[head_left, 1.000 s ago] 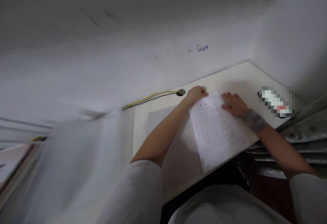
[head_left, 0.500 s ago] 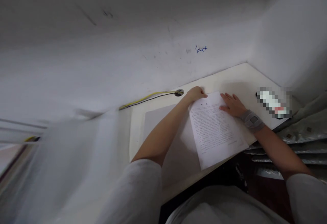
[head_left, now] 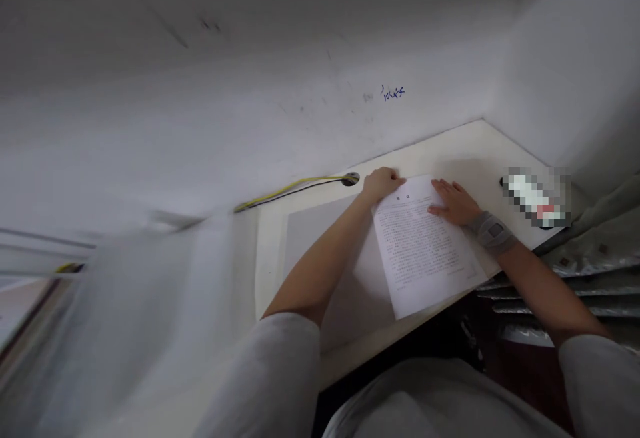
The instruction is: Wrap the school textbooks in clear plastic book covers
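Observation:
A printed sheet of paper point(head_left: 423, 251) lies on a cream desk point(head_left: 300, 225), its near corner hanging over the desk's front edge. My left hand point(head_left: 383, 183) rests at the sheet's top left corner with fingers curled over the edge. My right hand point(head_left: 453, 202) lies flat on the sheet's upper right part, fingers stretched out. A grey band point(head_left: 491, 231) wraps the right wrist.
A yellow and black cable point(head_left: 290, 191) runs along the wall into a hole point(head_left: 351, 179) in the desk. A blurred-out object point(head_left: 535, 198) sits at the desk's right end. Grey fabric point(head_left: 590, 251) lies to the right. A white wall with blue scribble point(head_left: 393, 93) stands behind.
The sheet has slid a little farther onto the desk, away from me, with both hands still on it.

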### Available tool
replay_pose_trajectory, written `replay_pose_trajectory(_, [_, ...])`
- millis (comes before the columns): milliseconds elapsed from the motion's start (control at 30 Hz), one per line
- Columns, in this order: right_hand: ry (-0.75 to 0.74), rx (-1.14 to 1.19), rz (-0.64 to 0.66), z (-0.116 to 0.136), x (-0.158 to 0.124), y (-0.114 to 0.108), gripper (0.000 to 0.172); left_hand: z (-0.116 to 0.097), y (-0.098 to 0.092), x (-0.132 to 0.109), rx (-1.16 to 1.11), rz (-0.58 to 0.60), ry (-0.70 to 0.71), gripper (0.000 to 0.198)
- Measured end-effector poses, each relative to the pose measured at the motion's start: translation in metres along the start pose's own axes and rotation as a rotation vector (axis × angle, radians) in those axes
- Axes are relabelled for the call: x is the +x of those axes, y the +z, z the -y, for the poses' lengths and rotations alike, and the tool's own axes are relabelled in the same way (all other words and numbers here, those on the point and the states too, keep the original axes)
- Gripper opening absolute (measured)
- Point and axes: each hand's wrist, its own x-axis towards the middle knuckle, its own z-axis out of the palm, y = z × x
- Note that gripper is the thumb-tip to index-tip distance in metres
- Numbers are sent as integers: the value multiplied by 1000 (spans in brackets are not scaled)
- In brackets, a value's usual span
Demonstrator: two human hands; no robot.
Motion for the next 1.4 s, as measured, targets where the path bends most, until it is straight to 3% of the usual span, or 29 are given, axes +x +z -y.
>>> replay_pose_trajectory(133, [1,20,-13,-2,1,3,82,26,-21,-4,-21,64,18,29])
replay_pose_trajectory(267, [-3,17,-13,-2,1,3,81,37,-15,-14,-58,21,42,25])
replay_pose_trajectory(467, [18,5,8,2,0,-2,83,25,16,-23,-12,-183,-50,25])
replay_pose_trajectory(700, [16,14,22,-1,0,-1,86,9,35,-31,46,-315,-67,20])
replay_pose_trajectory(833, [2,-28,16,0,-1,-1,84,1,34,-30,31,-357,-54,20])
replay_pose_trajectory(933, [-4,-62,28,-2,-1,-1,82,4,18,-40,-3,-416,-29,26])
replay_pose_trajectory(1033, [-12,-64,29,-8,0,0,82,31,-6,-76,-18,-429,28,28])
replay_pose_trajectory(1167, [-91,-73,-80,2,-11,-4,72,98,-21,-174,88,-427,76,37])
replay_pose_trajectory(1300, [-430,-72,-170,55,-37,-13,51,146,-1,-270,197,-345,-76,45])
replay_pose_trajectory(1400, [-659,-108,-113,99,-55,-14,42,148,19,-302,220,-318,-110,48])
